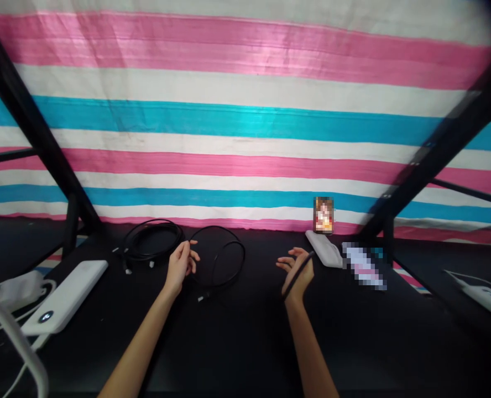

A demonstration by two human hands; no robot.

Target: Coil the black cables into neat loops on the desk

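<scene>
My left hand is closed in a pinch at the left side of a loosely looped black cable. This cable lies on the black tabletop, with a light-coloured plug at its near end. Just left of that hand rests a coiled black cable with pale connectors. My right hand is raised over the table, its fingers spread and pointing left. A dark strip runs slantwise across it; whether it is a cable or a strap I cannot tell.
At the left lie a white power bank with a small display and a white power strip with cords. A pale stand holds a lit phone; a blurred packet lies beside it. Black frame bars and a striped sheet enclose the table.
</scene>
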